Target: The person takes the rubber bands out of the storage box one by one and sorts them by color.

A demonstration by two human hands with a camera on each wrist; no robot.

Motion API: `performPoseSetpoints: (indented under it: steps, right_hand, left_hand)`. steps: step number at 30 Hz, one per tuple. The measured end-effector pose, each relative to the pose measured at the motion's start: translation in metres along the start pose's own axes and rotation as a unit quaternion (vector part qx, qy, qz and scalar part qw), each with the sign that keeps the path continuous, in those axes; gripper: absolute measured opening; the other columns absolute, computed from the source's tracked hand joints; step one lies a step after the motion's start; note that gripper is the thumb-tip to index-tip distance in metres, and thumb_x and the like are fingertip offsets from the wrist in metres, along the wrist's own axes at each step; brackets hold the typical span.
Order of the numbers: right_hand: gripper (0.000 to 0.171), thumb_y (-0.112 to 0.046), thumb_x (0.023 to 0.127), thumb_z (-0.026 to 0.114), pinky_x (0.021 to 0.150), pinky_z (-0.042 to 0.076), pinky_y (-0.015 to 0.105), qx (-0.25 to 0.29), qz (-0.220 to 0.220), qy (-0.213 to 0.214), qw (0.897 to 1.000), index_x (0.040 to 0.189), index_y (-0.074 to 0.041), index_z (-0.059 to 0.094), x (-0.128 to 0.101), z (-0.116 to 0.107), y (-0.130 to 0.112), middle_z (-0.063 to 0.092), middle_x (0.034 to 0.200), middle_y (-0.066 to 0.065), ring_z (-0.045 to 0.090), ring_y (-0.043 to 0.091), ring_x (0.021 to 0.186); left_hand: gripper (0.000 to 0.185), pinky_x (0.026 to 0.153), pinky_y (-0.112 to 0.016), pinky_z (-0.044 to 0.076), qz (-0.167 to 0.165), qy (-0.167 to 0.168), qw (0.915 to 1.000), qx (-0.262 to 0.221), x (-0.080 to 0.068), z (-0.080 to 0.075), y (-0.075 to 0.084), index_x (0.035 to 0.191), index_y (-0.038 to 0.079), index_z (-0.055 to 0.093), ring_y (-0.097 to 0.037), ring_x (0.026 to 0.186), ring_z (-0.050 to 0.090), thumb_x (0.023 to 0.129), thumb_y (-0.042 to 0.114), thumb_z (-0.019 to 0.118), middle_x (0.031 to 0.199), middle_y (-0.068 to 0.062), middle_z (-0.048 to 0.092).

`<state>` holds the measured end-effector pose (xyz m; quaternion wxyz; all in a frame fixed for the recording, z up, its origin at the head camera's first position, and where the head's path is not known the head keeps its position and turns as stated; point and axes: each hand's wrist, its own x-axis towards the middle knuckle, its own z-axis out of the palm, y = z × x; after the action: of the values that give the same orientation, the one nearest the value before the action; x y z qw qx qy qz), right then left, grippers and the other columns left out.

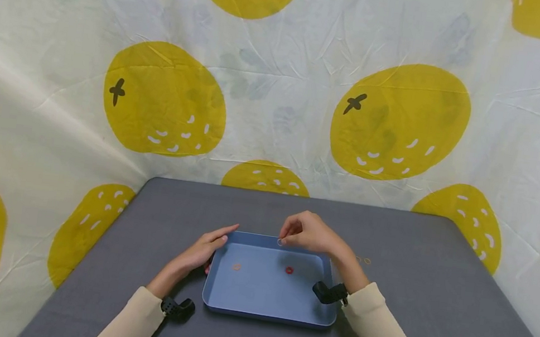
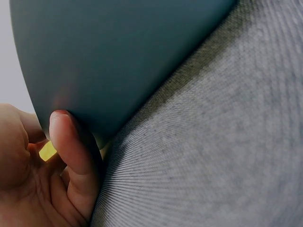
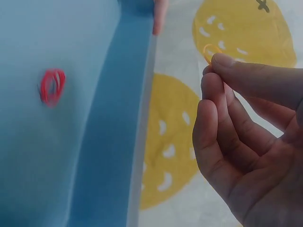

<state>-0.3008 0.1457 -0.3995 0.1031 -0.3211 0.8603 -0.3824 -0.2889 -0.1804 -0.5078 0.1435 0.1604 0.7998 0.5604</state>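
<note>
A shallow blue tray (image 1: 259,296) stands on the grey table. My right hand (image 1: 310,232) is over its far rim, pinching a thin yellow rubber band (image 3: 211,51) between thumb and forefinger. Inside the tray lie a small red ring-shaped band (image 1: 289,270), looking like several loops in the right wrist view, and a pale orange band (image 1: 236,267) further left. My left hand (image 1: 201,250) rests against the tray's far left corner, forefinger stretched out. In the left wrist view a finger (image 2: 73,146) touches the tray's outer wall (image 2: 109,56).
Two thin yellowish bands (image 1: 367,261) lie on the table right of the tray, close to my right forearm. Something small and red (image 1: 208,267) shows at the tray's left side, partly hidden. A white cloth with yellow fruit prints (image 1: 287,114) hangs behind the table (image 1: 185,203).
</note>
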Motion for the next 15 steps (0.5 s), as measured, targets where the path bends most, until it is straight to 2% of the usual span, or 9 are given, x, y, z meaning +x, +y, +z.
performPoseSetpoints:
  steps: [2,5,6,8,9,12,13,15]
  right_hand:
    - [0.008,-0.012,0.093,0.077,0.071,0.056,0.029,0.003,0.002,0.007,1.0,0.09,-0.004,0.077,-0.005,-0.006,0.002,0.077,0.088,0.005,0.072,0.024,0.079]
    - [0.007,-0.01,0.094,0.076,0.073,0.057,0.03,0.009,0.009,0.018,1.0,0.091,-0.004,0.077,-0.013,-0.015,0.004,0.078,0.089,0.007,0.073,0.028,0.081]
    - [0.006,-0.01,0.094,0.076,0.073,0.057,0.03,0.01,0.012,0.021,1.0,0.092,-0.005,0.077,-0.016,-0.017,0.005,0.078,0.09,0.008,0.073,0.027,0.082]
    - [0.005,-0.01,0.093,0.076,0.074,0.058,0.031,0.01,0.019,0.029,0.999,0.093,-0.005,0.078,-0.021,-0.022,0.007,0.078,0.091,0.01,0.073,0.025,0.082]
    - [0.005,-0.01,0.093,0.076,0.075,0.058,0.031,0.01,0.022,0.033,0.999,0.093,-0.005,0.078,-0.024,-0.024,0.008,0.078,0.091,0.009,0.073,0.024,0.081]
    - [0.005,-0.01,0.094,0.076,0.075,0.059,0.033,0.008,0.034,0.047,0.998,0.095,-0.006,0.078,-0.033,-0.03,0.013,0.078,0.093,0.009,0.072,0.021,0.081]
    - [0.005,-0.01,0.093,0.076,0.076,0.059,0.033,0.009,0.039,0.053,0.998,0.095,-0.006,0.078,-0.037,-0.032,0.015,0.078,0.093,0.009,0.072,0.022,0.082]
    - [0.006,-0.01,0.093,0.076,0.076,0.059,0.033,0.008,0.048,0.062,0.997,0.095,-0.005,0.078,-0.043,-0.035,0.02,0.077,0.093,0.008,0.071,0.024,0.083]
  left_hand:
    - [0.048,0.044,-0.03,0.045,0.004,0.002,1.0,0.001,0.0,0.0,0.0,0.162,0.023,0.038,-0.014,0.041,0.045,0.114,0.03,0.038,0.1,-0.025,0.066]
    - [0.048,0.044,-0.03,0.045,0.003,0.006,1.0,0.004,0.0,0.001,0.0,0.162,0.025,0.038,-0.014,0.042,0.045,0.114,0.031,0.038,0.135,-0.026,0.059]
    - [0.048,0.045,-0.029,0.044,0.001,0.005,1.0,0.005,0.0,0.001,0.0,0.162,0.025,0.038,-0.013,0.042,0.045,0.114,0.031,0.038,0.134,-0.029,0.059]
    - [0.048,0.045,-0.029,0.044,-0.003,0.008,0.9999,0.007,0.0,0.001,0.0,0.162,0.027,0.038,-0.013,0.042,0.044,0.114,0.031,0.038,0.139,-0.026,0.057]
    - [0.047,0.045,-0.029,0.044,-0.006,0.008,0.9999,0.007,0.0,0.001,0.0,0.161,0.028,0.038,-0.014,0.042,0.044,0.114,0.031,0.038,0.131,-0.03,0.059]
    - [0.047,0.045,-0.03,0.044,-0.007,0.008,0.9999,0.007,0.0,0.001,0.0,0.162,0.029,0.038,-0.015,0.042,0.044,0.114,0.031,0.037,0.13,-0.031,0.06]
    - [0.047,0.046,-0.03,0.044,-0.005,0.008,0.9999,0.008,0.0,0.001,0.001,0.161,0.029,0.038,-0.015,0.043,0.044,0.114,0.03,0.037,0.139,-0.027,0.057]
    - [0.047,0.046,-0.03,0.045,-0.003,0.004,0.9999,0.01,-0.001,0.001,0.001,0.162,0.028,0.037,-0.016,0.044,0.045,0.115,0.03,0.037,0.145,-0.026,0.053]
